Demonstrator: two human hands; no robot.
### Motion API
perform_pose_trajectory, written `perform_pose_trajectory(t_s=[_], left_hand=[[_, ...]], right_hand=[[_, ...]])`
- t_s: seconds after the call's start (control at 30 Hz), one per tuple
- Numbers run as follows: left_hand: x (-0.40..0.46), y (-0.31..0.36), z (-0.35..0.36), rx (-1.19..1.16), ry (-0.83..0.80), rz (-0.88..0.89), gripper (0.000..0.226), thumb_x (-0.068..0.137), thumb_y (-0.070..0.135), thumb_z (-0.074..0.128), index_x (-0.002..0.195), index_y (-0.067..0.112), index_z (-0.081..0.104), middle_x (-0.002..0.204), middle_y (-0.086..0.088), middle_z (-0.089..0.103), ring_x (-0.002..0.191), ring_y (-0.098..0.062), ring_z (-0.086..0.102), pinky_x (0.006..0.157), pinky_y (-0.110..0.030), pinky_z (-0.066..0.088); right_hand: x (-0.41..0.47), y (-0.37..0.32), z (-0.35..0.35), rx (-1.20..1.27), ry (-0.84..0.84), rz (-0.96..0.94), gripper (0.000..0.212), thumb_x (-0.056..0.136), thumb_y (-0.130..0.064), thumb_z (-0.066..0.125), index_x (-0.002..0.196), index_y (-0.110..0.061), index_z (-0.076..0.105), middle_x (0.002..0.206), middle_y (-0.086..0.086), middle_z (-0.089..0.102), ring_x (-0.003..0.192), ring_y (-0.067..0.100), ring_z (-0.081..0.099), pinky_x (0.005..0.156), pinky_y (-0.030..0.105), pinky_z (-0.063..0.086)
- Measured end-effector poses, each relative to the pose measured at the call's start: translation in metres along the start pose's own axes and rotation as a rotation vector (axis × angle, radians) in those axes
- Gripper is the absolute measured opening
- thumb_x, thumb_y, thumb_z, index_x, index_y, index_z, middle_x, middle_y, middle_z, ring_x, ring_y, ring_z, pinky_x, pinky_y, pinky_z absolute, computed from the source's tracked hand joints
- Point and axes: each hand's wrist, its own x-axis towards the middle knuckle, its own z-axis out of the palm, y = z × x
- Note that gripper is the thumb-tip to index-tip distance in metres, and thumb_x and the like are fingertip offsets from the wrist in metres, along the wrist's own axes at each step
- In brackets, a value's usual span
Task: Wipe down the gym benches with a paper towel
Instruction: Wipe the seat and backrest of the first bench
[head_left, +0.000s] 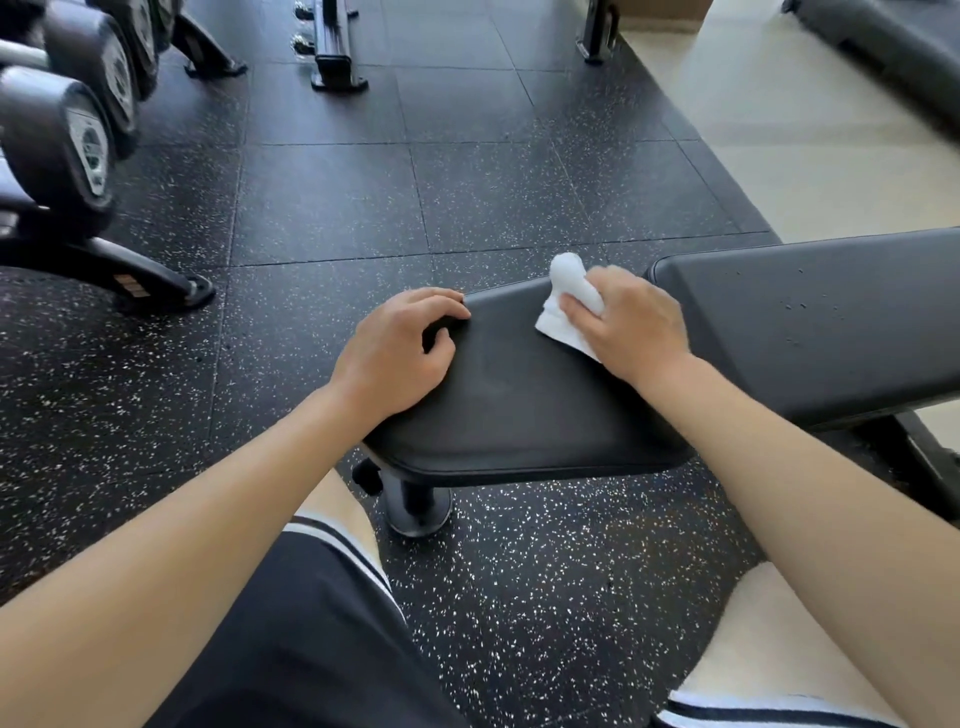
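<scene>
**Two hands on a gym bench, one holding a paper towel**

One white paper towel (569, 306), bunched into a wad, is held in the right hand (631, 325). The fingers of that grip curl around the wad, pressing its lower edge flat against the black padded seat (514, 405) of a gym bench. A rounded lump of towel sticks up beyond the fingertips, and a flat corner spreads out on the pad to the left of the hand.

Further left of the towel, the left hand (400, 351) rests on the same seat pad at its far left edge. Its fingers bend over the corner of the pad, with the thumb lying on the top surface; it holds the pad's edge and nothing else.

Just right of the right hand, across a narrow gap, begins the bench's longer back pad (810, 322), also black, with small droplets or specks showing on its top. Below both hands, under the seat's near edge, a black support post (415, 504) meets the floor.

Both bare forearms reach in from the bottom of the view, above black shorts (311, 639) with white stripes at the hem.

Around the bench lies dark rubber floor tiling (332, 208) flecked with white. Well to the left of the left hand, dumbbells (67, 130) sit on a rack. Beyond the right hand, pale flooring (810, 145) begins.
</scene>
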Motion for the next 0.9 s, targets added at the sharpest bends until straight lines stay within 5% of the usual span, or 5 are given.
perform_pose_trajectory(t_s=[0.17, 0.4, 0.67, 0.77, 0.9], left_hand=[[-0.001, 0.000, 0.000, 0.024, 0.066, -0.004, 0.028, 0.089, 0.004, 0.062, 0.111, 0.014, 0.075, 0.123, 0.004, 0.070, 0.119, -0.020, 0.061, 0.107, -0.030, 0.045], [-0.001, -0.006, 0.000, 0.006, 0.145, 0.014, 0.017, 0.087, 0.001, 0.061, 0.091, 0.014, 0.071, 0.111, 0.005, 0.069, 0.107, -0.019, 0.063, 0.097, -0.033, 0.050], [0.002, -0.005, 0.000, 0.012, 0.153, 0.010, 0.018, 0.086, 0.000, 0.060, 0.089, 0.014, 0.069, 0.108, 0.005, 0.068, 0.104, -0.019, 0.062, 0.096, -0.033, 0.050], [0.001, -0.001, -0.001, -0.033, 0.170, 0.001, 0.023, 0.083, -0.005, 0.057, 0.088, 0.013, 0.069, 0.106, 0.003, 0.071, 0.101, -0.020, 0.065, 0.095, -0.034, 0.052], [0.001, 0.000, -0.009, -0.298, 0.330, -0.216, 0.028, 0.079, -0.003, 0.051, 0.092, 0.010, 0.072, 0.103, 0.002, 0.076, 0.096, -0.016, 0.072, 0.090, -0.034, 0.058]], right_hand=[[0.009, -0.071, 0.016, 0.001, -0.009, -0.131, 0.034, 0.100, -0.049, 0.054, 0.111, -0.017, 0.062, 0.105, 0.009, 0.064, 0.100, 0.035, 0.062, 0.077, 0.042, 0.045], [-0.071, -0.039, -0.013, 0.093, -0.145, -0.561, 0.030, 0.102, -0.047, 0.053, 0.099, -0.018, 0.057, 0.090, -0.003, 0.052, 0.078, 0.021, 0.046, 0.065, 0.035, 0.034], [0.035, 0.000, 0.010, -0.036, -0.011, 0.011, 0.029, 0.102, -0.049, 0.048, 0.097, -0.022, 0.055, 0.103, 0.008, 0.063, 0.100, 0.035, 0.061, 0.071, 0.039, 0.037], [0.029, -0.050, 0.018, -0.076, -0.003, -0.024, 0.034, 0.101, -0.047, 0.052, 0.116, -0.019, 0.062, 0.109, 0.011, 0.065, 0.104, 0.035, 0.062, 0.080, 0.043, 0.048], [-0.036, -0.104, 0.012, -0.012, -0.007, -0.305, 0.029, 0.096, -0.043, 0.063, 0.107, -0.016, 0.065, 0.095, 0.007, 0.064, 0.086, 0.031, 0.062, 0.070, 0.042, 0.051]])
